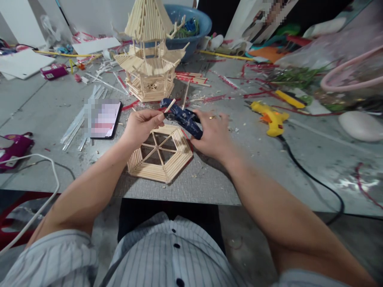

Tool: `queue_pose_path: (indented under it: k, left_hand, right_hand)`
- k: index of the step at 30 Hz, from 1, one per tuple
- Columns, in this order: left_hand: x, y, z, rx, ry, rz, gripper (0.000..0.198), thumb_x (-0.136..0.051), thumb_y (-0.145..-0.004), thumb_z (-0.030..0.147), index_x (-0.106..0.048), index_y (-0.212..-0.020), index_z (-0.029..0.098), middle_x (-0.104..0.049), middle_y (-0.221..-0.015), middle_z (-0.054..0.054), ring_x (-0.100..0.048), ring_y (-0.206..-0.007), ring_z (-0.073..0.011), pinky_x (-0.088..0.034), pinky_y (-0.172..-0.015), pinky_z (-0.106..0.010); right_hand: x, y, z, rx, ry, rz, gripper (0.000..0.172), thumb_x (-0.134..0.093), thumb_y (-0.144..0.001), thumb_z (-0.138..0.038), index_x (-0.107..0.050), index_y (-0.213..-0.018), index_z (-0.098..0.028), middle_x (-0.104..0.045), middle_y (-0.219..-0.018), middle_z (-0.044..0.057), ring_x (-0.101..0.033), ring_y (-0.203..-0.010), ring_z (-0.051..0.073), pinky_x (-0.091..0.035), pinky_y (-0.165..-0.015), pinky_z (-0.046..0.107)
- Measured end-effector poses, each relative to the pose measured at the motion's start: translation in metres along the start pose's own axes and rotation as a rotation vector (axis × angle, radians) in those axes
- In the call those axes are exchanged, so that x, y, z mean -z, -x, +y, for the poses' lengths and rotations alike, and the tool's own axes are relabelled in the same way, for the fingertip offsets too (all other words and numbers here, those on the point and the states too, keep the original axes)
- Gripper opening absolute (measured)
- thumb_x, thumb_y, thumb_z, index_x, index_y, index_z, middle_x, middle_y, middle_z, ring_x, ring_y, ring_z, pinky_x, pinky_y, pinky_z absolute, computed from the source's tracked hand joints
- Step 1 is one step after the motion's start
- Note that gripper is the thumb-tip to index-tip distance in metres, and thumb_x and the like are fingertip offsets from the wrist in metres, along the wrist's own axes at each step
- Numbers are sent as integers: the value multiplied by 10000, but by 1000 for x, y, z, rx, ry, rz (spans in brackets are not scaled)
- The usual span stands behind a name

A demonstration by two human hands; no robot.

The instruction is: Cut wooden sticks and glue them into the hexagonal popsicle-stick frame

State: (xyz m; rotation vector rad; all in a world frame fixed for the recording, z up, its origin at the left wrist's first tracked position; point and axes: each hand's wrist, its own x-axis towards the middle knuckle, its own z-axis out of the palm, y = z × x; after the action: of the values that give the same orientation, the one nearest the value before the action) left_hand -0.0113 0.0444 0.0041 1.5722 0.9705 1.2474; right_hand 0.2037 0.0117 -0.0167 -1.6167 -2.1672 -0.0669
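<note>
My left hand (145, 124) pinches a short wooden stick (170, 105), whose end points up and right. My right hand (213, 133) is wrapped round a dark blue tool (187, 119), whose head reaches toward the stick near my left fingertips. Under both hands a flat hexagonal frame of wooden sticks (152, 172) with crossing spokes lies on the grey table (215, 183). Behind them stands a tiered pagoda model (149, 59) made of the same sticks. A thin stick rises just behind the tool.
A phone (105, 119) and clear glue sticks (78, 115) lie left. The yellow glue gun (271, 117) sits right, its black cord running off the front edge. A blue basin (197, 30), red wrappers, purple boxes (14, 150) and a white cable surround the work.
</note>
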Motion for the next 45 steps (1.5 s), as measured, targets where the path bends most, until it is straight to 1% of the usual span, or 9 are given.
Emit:
queue_pose_path:
  k: [4,11,15,19,25,28,34,41,45]
  left_hand:
    - [-1,1,-1,17,-47,-9,95,-703,-680,238,-714,-675,144,-653,-612,-2,-563,-585,-83,-459,-591,-213]
    - [-2,3,0,55,-83,-17,91,-628,-687,182,-705,-667,136,-665,-624,-1,-582,-608,-84,-501,-636,-217]
    - [-1,2,-2,55,-109,-25,92,-625,-688,189,-692,-653,137,-663,-617,3,-581,-595,-81,-514,-654,-226]
    - [0,2,-3,47,-120,-26,94,-627,-675,184,-657,-597,140,-639,-580,15,-555,-553,-71,-503,-634,-224]
    - [-1,2,1,74,-120,-32,74,-630,-663,183,-645,-602,145,-642,-585,14,-564,-565,-77,-474,-605,-213]
    - [-2,3,4,81,-94,-35,89,-642,-662,195,-624,-588,148,-632,-575,14,-569,-563,-77,-476,-603,-212]
    - [-4,2,7,111,-92,-36,134,-678,-667,228,-614,-582,147,-610,-538,15,-565,-537,-78,-488,-578,-212]
    - [-2,1,2,62,-114,-40,151,-647,-691,193,-596,-557,145,-564,-488,24,-481,-455,-50,-403,-479,-189]
    - [0,0,0,42,-141,-38,195,-665,-697,244,-589,-545,149,-544,-469,23,-463,-441,-50,-384,-458,-188]
  right_hand:
    - [2,1,-3,45,-12,-47,636,-550,-753,-386,-417,-1334,-163,-569,-1266,196,-521,-1150,362,-219,-1017,569]
    - [3,2,-4,57,-13,-42,629,-565,-740,-391,-441,-1310,-155,-597,-1210,189,-539,-1108,360,-260,-997,542]
    - [5,1,-5,54,-2,-63,595,-557,-711,-324,-459,-1273,-155,-623,-1148,178,-562,-1060,352,-311,-948,510]
    - [6,1,-6,44,15,-103,582,-562,-678,-272,-481,-1235,-124,-623,-1119,186,-567,-1050,339,-346,-916,462]
    - [5,2,-6,47,32,-82,511,-544,-684,-263,-495,-1184,-168,-644,-1084,160,-582,-997,343,-364,-857,461]
    - [5,2,-5,45,37,-98,512,-542,-680,-253,-499,-1180,-150,-645,-1089,168,-591,-996,335,-362,-866,452]
    - [7,0,-6,53,12,-117,499,-543,-668,-252,-517,-1159,-172,-664,-1082,150,-601,-989,336,-378,-870,463]
    - [8,0,-8,13,-3,-166,522,-545,-681,-250,-519,-1188,-126,-657,-1079,176,-608,-983,336,-438,-830,440]
    - [7,1,-9,-18,-32,-169,507,-556,-687,-256,-528,-1175,-123,-654,-1079,178,-611,-991,317,-455,-812,410]
